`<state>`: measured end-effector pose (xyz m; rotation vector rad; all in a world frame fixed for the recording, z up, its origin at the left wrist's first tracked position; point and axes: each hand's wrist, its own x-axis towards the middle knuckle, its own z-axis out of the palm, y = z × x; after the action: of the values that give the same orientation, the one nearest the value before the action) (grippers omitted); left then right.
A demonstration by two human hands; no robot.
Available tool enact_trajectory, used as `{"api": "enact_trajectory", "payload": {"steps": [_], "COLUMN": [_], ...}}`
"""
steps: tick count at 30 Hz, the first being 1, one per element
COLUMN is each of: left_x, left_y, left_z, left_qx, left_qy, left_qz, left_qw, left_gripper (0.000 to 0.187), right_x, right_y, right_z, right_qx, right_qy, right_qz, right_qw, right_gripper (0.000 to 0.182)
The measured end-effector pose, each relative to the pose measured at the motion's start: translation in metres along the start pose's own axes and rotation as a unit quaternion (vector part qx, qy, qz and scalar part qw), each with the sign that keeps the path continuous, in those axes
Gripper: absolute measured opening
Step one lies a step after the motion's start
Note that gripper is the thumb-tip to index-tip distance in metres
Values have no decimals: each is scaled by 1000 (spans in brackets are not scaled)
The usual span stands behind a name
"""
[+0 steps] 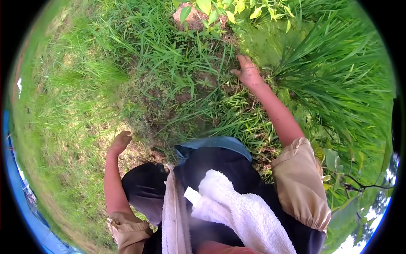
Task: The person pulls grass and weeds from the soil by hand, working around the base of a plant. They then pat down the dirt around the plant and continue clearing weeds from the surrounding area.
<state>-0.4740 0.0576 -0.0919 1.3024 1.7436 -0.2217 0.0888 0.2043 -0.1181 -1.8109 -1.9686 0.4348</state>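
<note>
My right hand [248, 75] reaches out over the bank beside the green-covered water, its thumb apart from the fingers and dark specks on its skin. Nothing shows in its grasp. Close to it are cut-looking grass blades [243, 108] and bare soil. My left hand [120, 142] is lower at the left, above pale dry ground. Its fingers are curled together and look muddy; whatever they may hold is hidden. Between both hands lies a patch of dark wet soil [169, 114] with grass and small weeds.
Tall green blades [338, 72] crowd the right side, beside green-covered water [266, 42]. A pale lump [190, 17] and leafy twigs [237, 6] are at the top. A white towel [241, 207] hangs from my neck, over dark clothing. Bluish material [228, 144] shows below me.
</note>
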Motion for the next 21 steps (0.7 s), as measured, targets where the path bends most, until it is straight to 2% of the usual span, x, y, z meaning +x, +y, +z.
{"api": "enact_trajectory", "payload": {"steps": [3, 6, 9, 10, 11, 13, 15, 16, 19, 20, 21], "left_x": [5, 5, -4, -6, -12, -16, -4, 1, 2, -1, -2], "left_y": [6, 17, 22, 22, 22, 13, -11, -15, -4, 1, 7], "left_z": [1, 0, -2, -5, -7, -5, -2, 2, 1, 1, 1], "left_qx": [-15, -53, -50, -38, -26, -16, -15, -9, -32, -52, -72], "left_qy": [1, 13, 8, 7, 3, -7, -16, 6, -2, 3, 8], "left_qz": [4, 24, 16, 5, -9, -27, -36, -23, -24, -27, -28], "left_qw": [1000, 998, 999, 999, 1000, 999, 999, 1000, 999, 998, 997], "left_gripper": [39, 40, 40, 41, 41, 41, 42, 42, 40, 39, 38], "right_x": [39, 61, 62, 54, 49, 43, 66, 71, 110, 118, 123], "right_y": [-4, -1, 13, -4, 18, -11, 29, 13, 57, 60, 59], "right_z": [10, 18, 23, 8, 32, 0, 9, -9, 29, 34, 37], "right_qx": [-129, -128, -21, 61, 46, 73, 120, 13, 178, 235, 219], "right_qy": [-6, -63, -80, -127, -187, -278, -80, 5, 87, 57, 67], "right_qz": [-30, -39, -49, -10, -96, -29, 109, 101, 161, 183, 176], "right_qw": [991, 989, 995, 990, 977, 957, 984, 995, 967, 953, 957], "right_gripper": [39, 39, 31, 25, 25, 37, 49, 62, 61, 51, 48]}}
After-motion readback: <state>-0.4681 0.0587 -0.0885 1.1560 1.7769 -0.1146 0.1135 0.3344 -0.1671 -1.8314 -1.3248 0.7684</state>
